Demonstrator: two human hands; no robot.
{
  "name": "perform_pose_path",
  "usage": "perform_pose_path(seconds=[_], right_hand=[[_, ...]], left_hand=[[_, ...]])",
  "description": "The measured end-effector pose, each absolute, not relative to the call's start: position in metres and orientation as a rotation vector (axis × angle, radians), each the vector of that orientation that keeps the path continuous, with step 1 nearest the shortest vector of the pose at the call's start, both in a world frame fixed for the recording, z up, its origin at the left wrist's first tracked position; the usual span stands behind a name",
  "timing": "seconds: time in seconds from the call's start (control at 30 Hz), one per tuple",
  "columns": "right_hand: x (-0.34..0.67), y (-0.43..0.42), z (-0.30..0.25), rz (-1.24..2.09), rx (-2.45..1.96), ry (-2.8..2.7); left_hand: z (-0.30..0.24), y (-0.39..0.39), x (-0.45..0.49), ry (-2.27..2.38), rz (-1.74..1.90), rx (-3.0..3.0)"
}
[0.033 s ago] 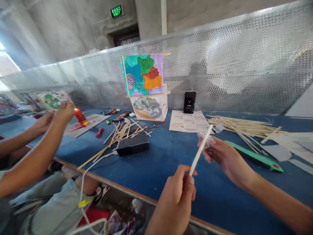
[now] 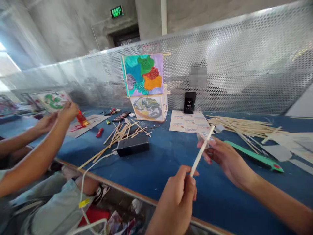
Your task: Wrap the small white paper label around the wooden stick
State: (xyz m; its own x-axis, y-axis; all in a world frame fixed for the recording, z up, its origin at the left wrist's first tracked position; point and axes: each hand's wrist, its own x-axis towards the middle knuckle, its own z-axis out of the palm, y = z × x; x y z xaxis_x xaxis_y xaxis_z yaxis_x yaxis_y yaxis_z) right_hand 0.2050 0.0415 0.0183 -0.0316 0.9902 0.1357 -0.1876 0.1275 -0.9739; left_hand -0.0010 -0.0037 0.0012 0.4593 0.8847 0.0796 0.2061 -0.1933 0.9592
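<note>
My left hand (image 2: 177,199) pinches the lower end of a thin pale wooden stick (image 2: 201,152), which slants up to the right above the blue table (image 2: 161,156). My right hand (image 2: 223,158) meets the stick's upper end, its fingertips holding a small clear plastic piece (image 2: 203,137) against it. Both hands hover over the table's front part.
A co-worker's arms (image 2: 36,156) reach in from the left, hands near a red bottle (image 2: 81,118). On the table lie loose sticks (image 2: 119,133), a black box (image 2: 132,145) with a white cable, a stick pile (image 2: 242,125), a green strip (image 2: 254,156), painted panels (image 2: 144,86) and a phone (image 2: 189,102).
My hands and the stick have dropped very slightly. The co-worker's hands have shifted a little to the right near the red bottle.
</note>
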Motion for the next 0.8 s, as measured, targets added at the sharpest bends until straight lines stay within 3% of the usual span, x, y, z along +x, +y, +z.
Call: perform_pose_path(seconds=[0.53,0.8], right_hand=[[0.206,0.037,-0.002,1.310,-1.059,-1.406],[0.213,0.037,-0.005,1.264,-0.993,-1.642]], left_hand=[[0.007,-0.003,-0.008,0.892,0.700,1.749],[0.003,-0.008,-0.008,0.925,0.827,1.613]])
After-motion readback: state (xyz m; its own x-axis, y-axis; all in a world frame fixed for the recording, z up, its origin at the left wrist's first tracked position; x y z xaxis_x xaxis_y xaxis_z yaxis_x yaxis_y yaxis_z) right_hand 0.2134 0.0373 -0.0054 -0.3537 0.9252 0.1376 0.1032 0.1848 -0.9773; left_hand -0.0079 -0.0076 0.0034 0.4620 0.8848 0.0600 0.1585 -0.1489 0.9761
